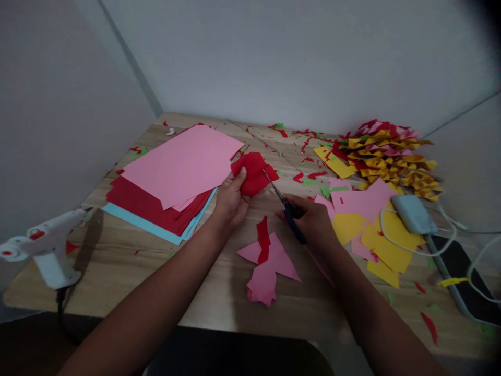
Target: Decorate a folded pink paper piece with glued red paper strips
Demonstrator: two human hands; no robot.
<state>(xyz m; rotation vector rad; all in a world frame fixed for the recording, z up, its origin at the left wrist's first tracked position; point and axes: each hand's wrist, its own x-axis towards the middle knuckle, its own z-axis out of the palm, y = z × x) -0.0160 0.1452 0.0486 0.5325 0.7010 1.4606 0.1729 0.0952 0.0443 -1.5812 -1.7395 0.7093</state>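
My left hand [234, 192] pinches a piece of red paper [253, 169] with a wavy, rounded outline above the middle of the table. In my right hand [311, 219] is a pair of scissors with dark blue handles [291, 222], pointing up and left. The blade tips reach the right edge of the red paper; whether they are cutting into it I cannot tell. Below my hands lie a pink paper scrap [279, 256], a red paper strip [263, 241] across it, and a folded pink paper shape [263, 284].
Pink paper sheets [182, 164] lie over red and blue ones at left, beside a white glue gun [52, 248]. At right are folded paper flowers [391, 156], yellow scraps [391, 240], a light blue box [414, 214] with a white cable and a phone [464, 277]. Scraps litter the back.
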